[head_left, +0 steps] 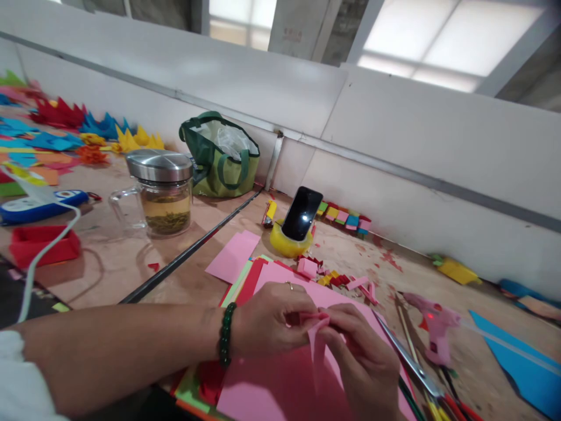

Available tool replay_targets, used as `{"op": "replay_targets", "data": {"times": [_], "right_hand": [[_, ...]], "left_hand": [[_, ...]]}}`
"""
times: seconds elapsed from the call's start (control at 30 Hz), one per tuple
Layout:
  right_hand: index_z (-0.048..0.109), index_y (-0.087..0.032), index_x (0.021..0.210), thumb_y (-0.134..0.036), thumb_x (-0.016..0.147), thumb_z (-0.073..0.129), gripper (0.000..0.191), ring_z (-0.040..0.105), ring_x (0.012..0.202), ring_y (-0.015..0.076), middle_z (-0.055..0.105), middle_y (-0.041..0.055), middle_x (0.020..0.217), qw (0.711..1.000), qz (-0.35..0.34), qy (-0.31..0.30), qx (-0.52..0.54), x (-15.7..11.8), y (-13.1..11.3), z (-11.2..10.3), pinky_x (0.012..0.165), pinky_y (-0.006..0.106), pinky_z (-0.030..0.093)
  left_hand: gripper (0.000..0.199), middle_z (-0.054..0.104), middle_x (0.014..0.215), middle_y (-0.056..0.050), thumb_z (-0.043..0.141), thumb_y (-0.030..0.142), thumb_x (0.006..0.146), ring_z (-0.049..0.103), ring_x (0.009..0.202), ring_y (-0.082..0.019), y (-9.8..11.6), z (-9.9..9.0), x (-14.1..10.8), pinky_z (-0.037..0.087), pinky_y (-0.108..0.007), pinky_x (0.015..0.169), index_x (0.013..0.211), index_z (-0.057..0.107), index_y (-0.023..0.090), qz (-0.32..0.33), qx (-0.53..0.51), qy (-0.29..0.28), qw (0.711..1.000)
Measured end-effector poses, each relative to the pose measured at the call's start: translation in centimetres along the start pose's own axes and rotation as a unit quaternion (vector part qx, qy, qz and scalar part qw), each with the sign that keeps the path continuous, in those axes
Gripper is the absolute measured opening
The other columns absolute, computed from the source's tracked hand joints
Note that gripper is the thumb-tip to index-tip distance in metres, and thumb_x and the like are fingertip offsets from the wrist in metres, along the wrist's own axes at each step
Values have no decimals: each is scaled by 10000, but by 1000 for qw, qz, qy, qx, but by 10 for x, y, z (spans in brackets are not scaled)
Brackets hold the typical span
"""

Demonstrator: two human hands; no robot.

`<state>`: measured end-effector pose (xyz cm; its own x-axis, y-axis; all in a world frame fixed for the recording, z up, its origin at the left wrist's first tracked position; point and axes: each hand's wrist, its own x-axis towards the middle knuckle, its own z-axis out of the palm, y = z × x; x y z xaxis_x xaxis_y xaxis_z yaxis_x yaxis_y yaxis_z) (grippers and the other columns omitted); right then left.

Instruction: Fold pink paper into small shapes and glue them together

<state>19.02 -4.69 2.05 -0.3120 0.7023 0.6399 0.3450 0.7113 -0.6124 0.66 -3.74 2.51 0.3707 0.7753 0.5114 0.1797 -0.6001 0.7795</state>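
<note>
Both hands meet over a stack of coloured paper whose top sheet is pink paper [280,380]. My left hand [272,318], with a ring and a green bead bracelet [226,334], pinches one side of a small folded pink paper strip [319,334]. The fingers of my right hand [363,356] close on the strip's other side. One end of it hangs down between the hands. Scissors [407,359] with red handles lie just right of my right hand. Small folded pink and red paper pieces [335,275] are scattered beyond the stack.
A pink glue gun [433,327] and blue paper [517,362] lie at the right. Behind the stack, a phone [301,213] leans in a yellow tape roll [284,241]. A glass tea mug [164,199], a green bag [228,161] and a red paper box [44,244] stand leftward.
</note>
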Motion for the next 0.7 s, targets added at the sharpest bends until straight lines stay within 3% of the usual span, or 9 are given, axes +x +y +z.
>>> {"op": "replay_targets", "data": {"times": [0.3, 0.53, 0.7], "right_hand": [[623, -220, 913, -142, 849, 622, 101, 599, 734, 158, 621, 32, 800, 998, 40, -9, 49, -5, 6, 1, 628, 255, 504], [618, -226, 846, -180, 843, 635, 49, 578, 684, 132, 599, 4, 747, 996, 67, -17, 59, -3, 5, 0, 596, 211, 489], [614, -222, 782, -207, 822, 668, 69, 556, 639, 117, 581, -9, 704, 993, 94, 8, 64, -2, 6, -1, 556, 187, 473]], "left_hand": [[186, 553, 684, -10, 677, 276, 791, 491, 597, -94, 3, 0, 1, 394, -197, 555, 696, 591, 142, -62, -62, 22, 996], [202, 507, 654, 8, 676, 257, 773, 461, 578, -74, 2, 0, 3, 366, -169, 512, 646, 579, 133, -41, -70, 28, 996], [111, 553, 693, -27, 625, 195, 758, 520, 589, -86, 5, -2, 3, 422, -177, 522, 735, 654, 90, -55, -102, 16, 993]]}}
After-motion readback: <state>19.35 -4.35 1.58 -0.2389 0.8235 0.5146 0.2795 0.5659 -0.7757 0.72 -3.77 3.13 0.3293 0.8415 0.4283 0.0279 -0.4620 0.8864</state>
